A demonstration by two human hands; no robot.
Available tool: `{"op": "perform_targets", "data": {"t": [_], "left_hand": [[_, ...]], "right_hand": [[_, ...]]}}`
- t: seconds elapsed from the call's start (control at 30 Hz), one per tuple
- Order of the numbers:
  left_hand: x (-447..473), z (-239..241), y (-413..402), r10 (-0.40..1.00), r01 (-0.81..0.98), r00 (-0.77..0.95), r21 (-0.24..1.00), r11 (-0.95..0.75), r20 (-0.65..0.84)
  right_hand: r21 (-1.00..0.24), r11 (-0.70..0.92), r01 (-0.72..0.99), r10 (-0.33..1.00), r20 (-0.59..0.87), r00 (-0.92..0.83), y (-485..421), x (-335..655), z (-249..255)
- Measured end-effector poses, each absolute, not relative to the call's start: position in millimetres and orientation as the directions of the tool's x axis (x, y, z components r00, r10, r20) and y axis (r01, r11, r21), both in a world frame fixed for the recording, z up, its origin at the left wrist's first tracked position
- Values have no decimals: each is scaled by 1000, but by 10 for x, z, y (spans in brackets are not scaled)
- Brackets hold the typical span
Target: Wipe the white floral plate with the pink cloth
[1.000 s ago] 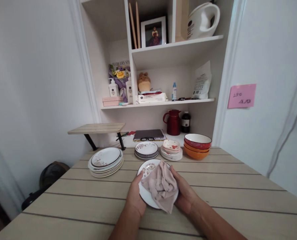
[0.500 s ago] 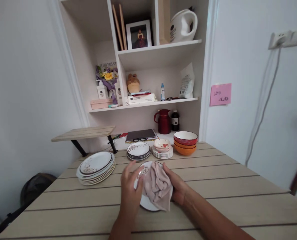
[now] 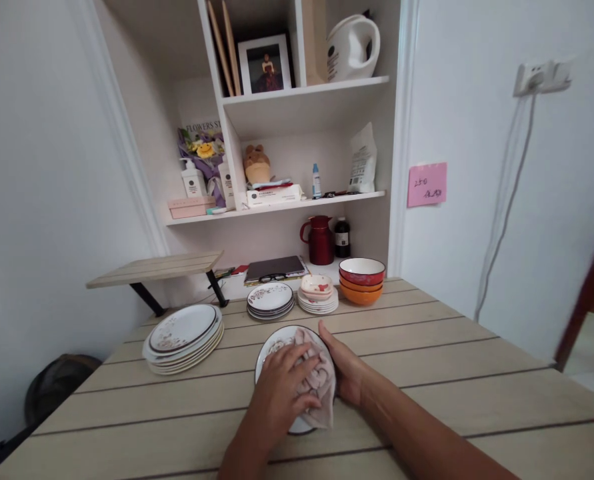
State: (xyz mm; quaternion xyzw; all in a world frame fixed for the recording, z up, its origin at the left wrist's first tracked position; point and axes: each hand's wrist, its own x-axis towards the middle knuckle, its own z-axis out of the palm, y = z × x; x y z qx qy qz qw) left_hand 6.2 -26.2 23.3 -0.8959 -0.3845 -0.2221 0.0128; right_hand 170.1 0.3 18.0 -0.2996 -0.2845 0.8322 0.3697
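A white plate (image 3: 265,352) with a dark rim and a brown floral pattern is tilted just above the table in front of me. My right hand (image 3: 345,368) grips its right edge, the thumb along the rim and the other fingers hidden behind. A crumpled pale pink cloth (image 3: 323,380) covers the plate's right half. My left hand (image 3: 283,387) lies over the plate's middle, its spread fingers reaching onto the cloth and touching it without closing round it.
Large plates (image 3: 184,337) are stacked at the left. Small plates (image 3: 271,299), little dishes (image 3: 317,293) and red and orange bowls (image 3: 361,283) stand along the back. Behind them are a red jug (image 3: 321,241) and a dark laptop (image 3: 275,268). A raised wooden shelf (image 3: 157,268) is at the back left.
My left hand has moved from the plate's left side onto its middle and the cloth. My right hand still holds the plate's edge. The view has shifted slightly to the right.
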Motion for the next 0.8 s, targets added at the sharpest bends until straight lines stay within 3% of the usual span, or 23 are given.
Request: {"op": "perform_targets", "data": {"t": [0.2,0.43,0.57,0.63,0.8], "left_hand": [[164,203,-249,712,786,480,110,-609,513],[266,151,-202,763,946,140,142,-291,631],[164,162,-182,785,986,42,99,-130,618],[137,148,-171,801,977,71,120,-176,595],[226,82,-161,780,845,307,222,-487,545]], "right_hand": [[-707,-505,-495,835,-255,-488,-30,1640,194],[-782,-453,-429,883,-328,-334,-32,1576,147],[-788,-427,-443,890,-280,-360,-44,1572,138],[-778,-429,-458,888,-270,-373,-43,1579,133],[-766,-432,-476,892,-286,-349,-39,1580,112]]}}
